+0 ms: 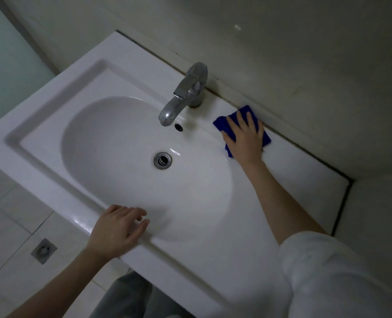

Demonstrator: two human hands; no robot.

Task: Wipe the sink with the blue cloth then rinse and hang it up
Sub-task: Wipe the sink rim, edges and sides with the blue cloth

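We are pressing our right hand (244, 140), fingers straight and spread, flat on the blue cloth (220, 125) at the sink's (190, 260) back edge, just right of the faucet (187, 94). Our left hand (117, 229) is resting on the front edge, fingers relaxed, holding nothing.

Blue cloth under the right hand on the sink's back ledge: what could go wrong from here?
1. The right hand presses the blue cloth flat with straight fingers and does not grip it, so the cloth may bunch up or slip out mid-stroke.
2. The cloth lies against the dark wall seam, where it could snag or pick up grime.
3. On a sweep to the left, the hand might knock the faucet.
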